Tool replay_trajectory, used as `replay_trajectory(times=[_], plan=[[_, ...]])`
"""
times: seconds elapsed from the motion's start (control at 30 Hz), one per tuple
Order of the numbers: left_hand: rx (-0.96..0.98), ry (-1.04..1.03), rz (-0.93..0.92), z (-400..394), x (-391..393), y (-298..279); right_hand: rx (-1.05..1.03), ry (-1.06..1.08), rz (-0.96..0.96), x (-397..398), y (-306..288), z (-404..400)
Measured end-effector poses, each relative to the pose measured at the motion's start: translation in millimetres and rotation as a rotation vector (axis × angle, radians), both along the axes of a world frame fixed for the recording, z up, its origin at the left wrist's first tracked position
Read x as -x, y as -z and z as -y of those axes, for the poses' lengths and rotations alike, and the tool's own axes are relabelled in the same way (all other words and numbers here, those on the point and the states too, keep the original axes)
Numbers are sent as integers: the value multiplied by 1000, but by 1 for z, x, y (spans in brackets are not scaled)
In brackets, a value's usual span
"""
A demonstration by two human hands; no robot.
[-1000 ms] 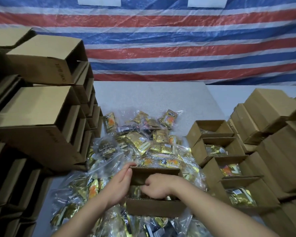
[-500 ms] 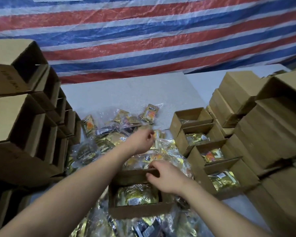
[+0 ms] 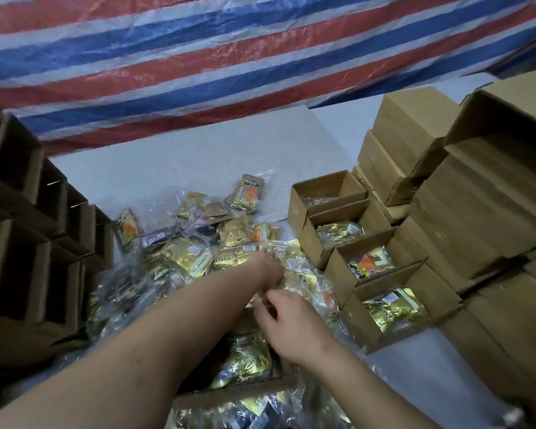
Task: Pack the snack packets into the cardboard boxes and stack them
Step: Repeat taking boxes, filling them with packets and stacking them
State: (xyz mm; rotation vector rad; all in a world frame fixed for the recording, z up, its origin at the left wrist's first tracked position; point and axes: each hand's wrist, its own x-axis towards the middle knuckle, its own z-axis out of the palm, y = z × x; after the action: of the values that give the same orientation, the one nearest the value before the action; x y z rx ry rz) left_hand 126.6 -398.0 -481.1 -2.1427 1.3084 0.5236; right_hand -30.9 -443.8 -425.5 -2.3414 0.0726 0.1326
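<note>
The box being filled (image 3: pixel 248 394) is sitting right under the forearms, half buried in the heap of packets (image 3: pixel 198 249) on the grey table (image 3: pixel 198 150), with a gold packet (image 3: pixel 248 357) already lying inside. The left hand (image 3: pixel 268 267) is reaching into the heap, fingers curling down on a clear-wrapped packet, though the grip itself is hidden. The right hand (image 3: pixel 291 323) is hovering at the box's far edge, fingers bent; whether it is pinching anything, I cannot tell.

Risk here, I'd say: that slick, crinkly film could be slipping, or dragging neighbours along. The box, perched on loose packets, could be tipping.

To the right, four open boxes (image 3: pixel 369 258) are lining up, each holding foil packets. Behind them plain cardboard stacks (image 3: pixel 477 212) are rising, matte and square-edged.
</note>
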Motion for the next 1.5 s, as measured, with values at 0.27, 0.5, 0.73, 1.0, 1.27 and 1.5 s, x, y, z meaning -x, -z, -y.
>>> replay_trajectory(times=[0.27,0.5,0.73,1.0,1.27,1.5], plan=[[481,-375,-311,-42,-7,-57,23,17,-57,-8,0,2],[1082,-841,-465,-121,-15,-153,-25,79,-119,-14,-11,10],[1461,-952,-724,-159,20,-215,-866,228,-75,-70,-102,-17],[1662,-930,-549,-131,52,-229,-1129,135,-111,-84,-141,-60],[1752,-1123,-727,-110,54,-220,-1165,178,-3,-73,-154,-74],[1465,-937,-502,-119,57,-225,-1131,69,-151,-61,-160,-46]])
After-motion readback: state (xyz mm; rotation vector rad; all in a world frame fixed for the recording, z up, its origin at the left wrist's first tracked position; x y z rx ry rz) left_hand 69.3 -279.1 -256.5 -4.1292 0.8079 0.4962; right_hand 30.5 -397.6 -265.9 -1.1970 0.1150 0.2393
